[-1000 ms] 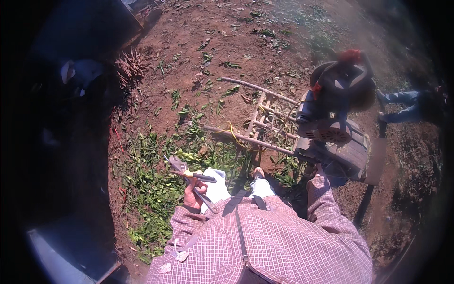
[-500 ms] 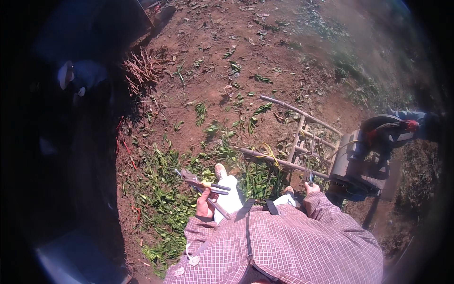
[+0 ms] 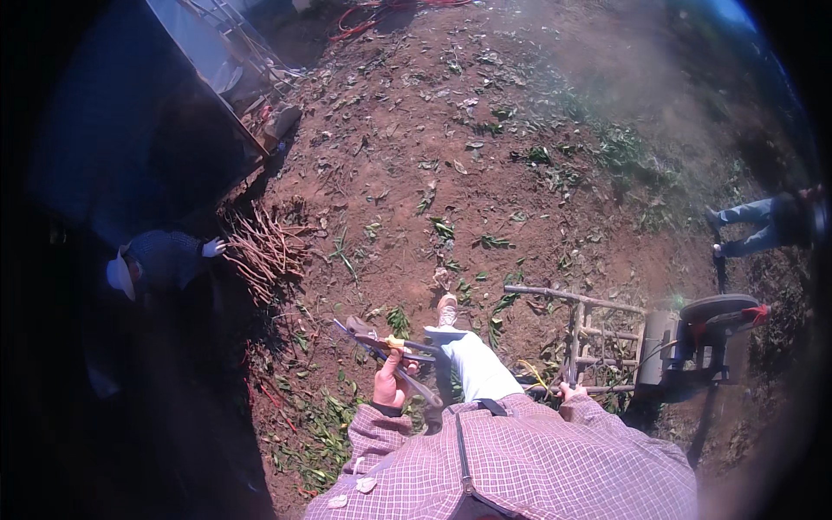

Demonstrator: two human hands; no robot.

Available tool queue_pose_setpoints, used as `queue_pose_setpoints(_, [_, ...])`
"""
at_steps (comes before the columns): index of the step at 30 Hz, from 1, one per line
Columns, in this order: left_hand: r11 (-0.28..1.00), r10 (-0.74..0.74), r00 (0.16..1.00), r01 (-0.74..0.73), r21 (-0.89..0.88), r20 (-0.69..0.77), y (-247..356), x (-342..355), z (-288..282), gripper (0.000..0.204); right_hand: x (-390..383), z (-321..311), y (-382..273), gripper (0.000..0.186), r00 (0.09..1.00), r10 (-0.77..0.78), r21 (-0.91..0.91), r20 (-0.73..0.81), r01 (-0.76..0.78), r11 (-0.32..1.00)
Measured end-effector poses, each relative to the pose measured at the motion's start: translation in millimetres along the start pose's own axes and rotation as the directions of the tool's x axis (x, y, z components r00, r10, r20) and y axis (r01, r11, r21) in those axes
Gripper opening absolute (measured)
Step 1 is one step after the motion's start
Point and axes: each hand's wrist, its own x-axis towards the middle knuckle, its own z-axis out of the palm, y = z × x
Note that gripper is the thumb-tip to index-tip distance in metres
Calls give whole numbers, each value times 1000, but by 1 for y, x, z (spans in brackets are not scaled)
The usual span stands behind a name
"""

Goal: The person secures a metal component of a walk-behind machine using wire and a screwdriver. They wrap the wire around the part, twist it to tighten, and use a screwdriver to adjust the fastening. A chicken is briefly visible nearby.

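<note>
My left hand is closed around a bundle of hand tools held in front of my left side. Among them are pliers with yellow and black handles, and a long grey metal tool whose kind I cannot make out. To the right, my right hand is closed on a thin, dark tool, too small to name. That hand is beside a ladder-like wooden frame with a yellow cord on it; whether they touch I cannot tell. My shoe is on the bare soil ahead.
Cut green leaves lie on the reddish soil at lower left. A pile of sticks is near another person in a white hat. A wheel adjoins the frame's right end; another person's legs are beyond it. Red hose lies far ahead.
I have moved forward, so the leaves, sticks and frame appear lower in view. One leg is now stretched ahead. Both hands keep their holds, and the left one sits slightly farther right.
</note>
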Motion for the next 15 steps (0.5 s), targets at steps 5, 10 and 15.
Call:
queue_pose_setpoints(5, [995,-25,988,11,96,149,87,159,108,27,93,59,-221,25,998,-58,80,-13,59,995])
queue_pose_setpoints(10, [969,-102,976,53,243,195,170,301,240,31,159,87,-454,28,941,-337,-98,19,337,936])
queue_pose_setpoints(15, [971,-129,953,65,229,275,206,491,364,33,208,121,-757,31,872,-490,-375,-12,450,810])
